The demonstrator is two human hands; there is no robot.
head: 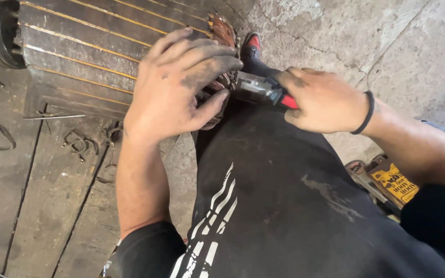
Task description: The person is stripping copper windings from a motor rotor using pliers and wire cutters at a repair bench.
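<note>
I see my left hand (173, 85) spread over the end of the rotor (83, 46), palm down, fingers bent and smeared with black grease. The thumb and fingers press on the copper windings (221, 31) that stick out past the slotted core; whether they actually pinch a wire I cannot tell, since the hand hides that spot.

My right hand (323, 100) is closed around the pliers (263, 90), gripping the red and black handles. The metal nose points left and runs in under my left fingers, touching or just beside the windings. A black band (365, 114) sits on that wrist.

The rotor lies on its side at the upper left, dark with thin yellow strips along its slots, resting on a wooden floor (52, 190). Bent wire scraps (78, 141) lie on the boards just below it. My leg in black trousers (274, 206) with white stripes fills the lower middle, and a red and black shoe (252, 46) shows beside the windings. On the concrete (346, 36) at right, near my right forearm, lies a wrench (364, 177) with a yellow and black label.
</note>
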